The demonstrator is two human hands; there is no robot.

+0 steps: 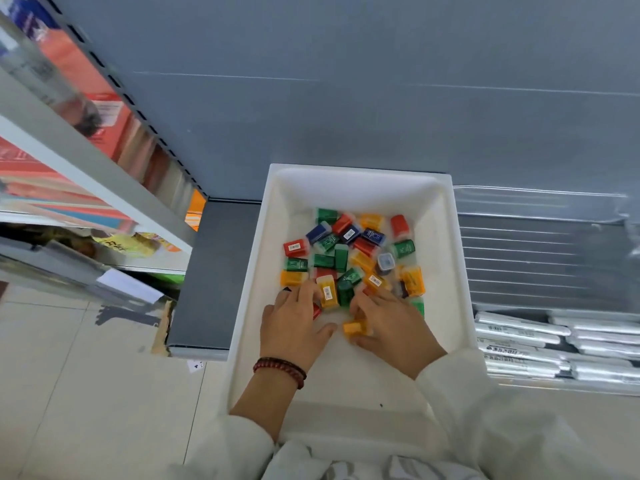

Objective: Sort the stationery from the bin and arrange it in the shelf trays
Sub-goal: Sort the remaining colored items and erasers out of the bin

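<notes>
Both hands reach down into the white bin (446, 244), which sits on a dark shelf (211, 271). The left hand (294, 323) lies palm down, its grip spread: the fingers run fairly straight onto the near edge of the pile and the thumb sticks out to the side. The right hand (391, 323) is curled, its grip pinching an orange piece (355, 328) between thumb and fingers, just clear of the heap. A red bead bracelet (280, 370) circles the left wrist, and pale sleeves cover both forearms.

The left fingertips are blurred, and a red piece (316, 310) shows only partly under them. What the small plastic pieces (346, 251) are cannot be told; some carry barcode labels. They are heaped in the far half of the bin.

As far as the overlap allows: about nine green, seven orange counting the held one, six red, three blue, and one pale box with a blue lid (386, 262). To the right lie clear-wrapped packs (554, 341), cut off by the frame edge.
</notes>
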